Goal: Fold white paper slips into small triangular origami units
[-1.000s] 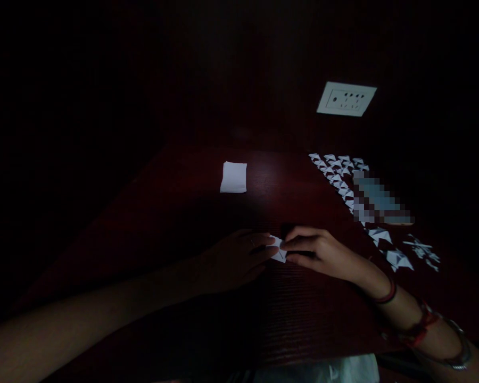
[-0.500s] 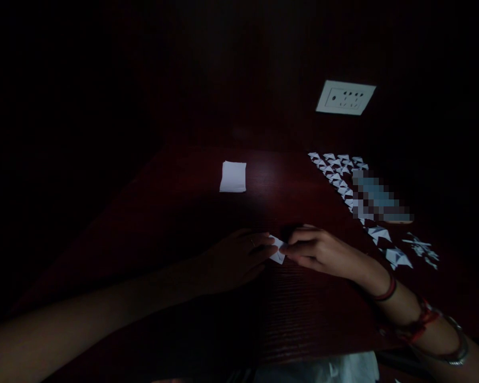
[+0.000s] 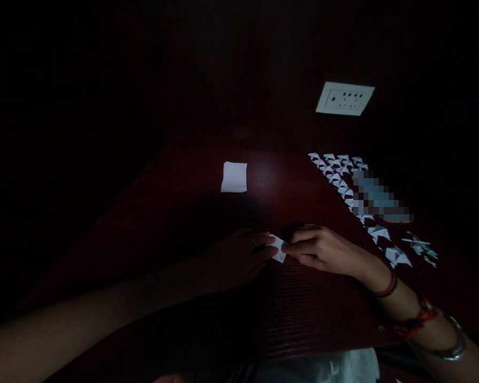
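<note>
One white paper [image 3: 280, 245], seemingly mid-fold
Right hand [image 3: 321, 249] pinches its edge between fingers; left hand [image 3: 239, 259] touches it, grasp unclear; pressing the crease likely needs steadiness

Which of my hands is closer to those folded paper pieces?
Right. Your right hand is left of the folded paper pieces; your left hand is farther left, at the other side of the small white paper.

Dim and indoors, home or office I cannot tell, wall socket [image 3: 345, 99] above far edge of dark-red desk [image 3: 303, 314]
</note>
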Motion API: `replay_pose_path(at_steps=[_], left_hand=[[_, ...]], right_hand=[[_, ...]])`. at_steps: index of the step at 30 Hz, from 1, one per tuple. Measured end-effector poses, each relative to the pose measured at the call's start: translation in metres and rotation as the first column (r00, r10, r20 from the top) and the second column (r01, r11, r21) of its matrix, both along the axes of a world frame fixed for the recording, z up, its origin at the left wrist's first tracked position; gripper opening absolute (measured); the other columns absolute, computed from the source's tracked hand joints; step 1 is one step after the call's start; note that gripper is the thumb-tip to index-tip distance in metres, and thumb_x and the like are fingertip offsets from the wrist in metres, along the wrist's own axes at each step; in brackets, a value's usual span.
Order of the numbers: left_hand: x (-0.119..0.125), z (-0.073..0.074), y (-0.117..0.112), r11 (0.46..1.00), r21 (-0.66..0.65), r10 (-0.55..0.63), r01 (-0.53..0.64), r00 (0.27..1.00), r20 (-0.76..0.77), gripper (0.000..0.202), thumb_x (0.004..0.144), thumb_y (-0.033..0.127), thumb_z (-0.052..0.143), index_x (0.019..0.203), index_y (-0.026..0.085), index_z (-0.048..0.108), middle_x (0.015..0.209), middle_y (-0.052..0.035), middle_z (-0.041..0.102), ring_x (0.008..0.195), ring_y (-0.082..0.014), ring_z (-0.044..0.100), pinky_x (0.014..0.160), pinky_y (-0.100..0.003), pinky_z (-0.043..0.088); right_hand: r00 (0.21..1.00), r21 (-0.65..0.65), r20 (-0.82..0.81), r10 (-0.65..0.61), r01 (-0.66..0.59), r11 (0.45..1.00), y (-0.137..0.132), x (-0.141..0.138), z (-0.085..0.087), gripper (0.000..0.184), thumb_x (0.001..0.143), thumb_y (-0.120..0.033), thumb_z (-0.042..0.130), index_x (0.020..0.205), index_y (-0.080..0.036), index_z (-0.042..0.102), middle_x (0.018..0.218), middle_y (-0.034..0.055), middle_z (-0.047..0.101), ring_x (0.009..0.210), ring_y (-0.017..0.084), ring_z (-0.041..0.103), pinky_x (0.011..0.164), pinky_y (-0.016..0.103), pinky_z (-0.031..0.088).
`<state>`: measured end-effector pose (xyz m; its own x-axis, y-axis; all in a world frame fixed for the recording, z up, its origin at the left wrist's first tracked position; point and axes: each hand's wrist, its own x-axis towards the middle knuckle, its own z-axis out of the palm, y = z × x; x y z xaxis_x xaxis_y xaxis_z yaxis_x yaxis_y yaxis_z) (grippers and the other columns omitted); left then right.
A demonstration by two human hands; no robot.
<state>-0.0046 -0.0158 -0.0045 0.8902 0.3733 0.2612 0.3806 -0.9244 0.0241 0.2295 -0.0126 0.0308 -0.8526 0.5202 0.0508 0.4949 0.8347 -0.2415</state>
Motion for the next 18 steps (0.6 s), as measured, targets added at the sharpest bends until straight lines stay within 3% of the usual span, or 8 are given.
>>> replay_pose_path(at_steps=[6, 12, 18], left_hand=[[-0.0022, 0.0006, -0.0017, 1.000, -0.017, 0.023, -0.024, 1.000, -0.006, 0.033, 0.087, 0.021, 0.034, 0.120, 0.019, 0.037, 0.126, -0.0043, 0.039, 0.119, -0.0177, 0.030, 0.097, -0.038, 0.024], [-0.0004, 0.0005, -0.0020, 0.997, -0.055, 0.057, -0.057, 0.998, 0.005, 0.034, 0.084, 0.021, 0.040, 0.118, 0.018, 0.040, 0.119, -0.0075, 0.043, 0.114, -0.0202, 0.035, 0.095, -0.037, 0.029], [0.0001, 0.0033, -0.0041, 0.994, -0.034, 0.107, -0.107, 0.994, 0.020, 0.037, 0.086, 0.026, 0.036, 0.121, 0.015, 0.036, 0.123, -0.0093, 0.041, 0.120, -0.0211, 0.028, 0.101, -0.043, 0.016]], right_hand=[[0.998, 0.032, 0.057, 0.017, -0.019, 0.999, -0.0037, 0.0021, 0.0029, 0.022, 0.081, -0.018, 0.044, 0.097, -0.019, 0.059, 0.082, 0.0039, 0.055, 0.080, 0.015, 0.049, 0.075, 0.029, 0.037], [0.997, 0.014, -0.033, -0.070, 0.070, 0.997, -0.0040, 0.0066, 0.0007, 0.019, 0.079, -0.017, 0.046, 0.090, -0.018, 0.061, 0.078, 0.0028, 0.055, 0.072, 0.013, 0.049, 0.070, 0.026, 0.038], [0.984, 0.061, -0.136, -0.111, 0.120, 0.991, -0.0042, 0.0008, -0.0038, 0.025, 0.083, -0.029, 0.043, 0.100, -0.018, 0.058, 0.082, 0.0038, 0.055, 0.073, 0.012, 0.051, 0.070, 0.025, 0.040]])
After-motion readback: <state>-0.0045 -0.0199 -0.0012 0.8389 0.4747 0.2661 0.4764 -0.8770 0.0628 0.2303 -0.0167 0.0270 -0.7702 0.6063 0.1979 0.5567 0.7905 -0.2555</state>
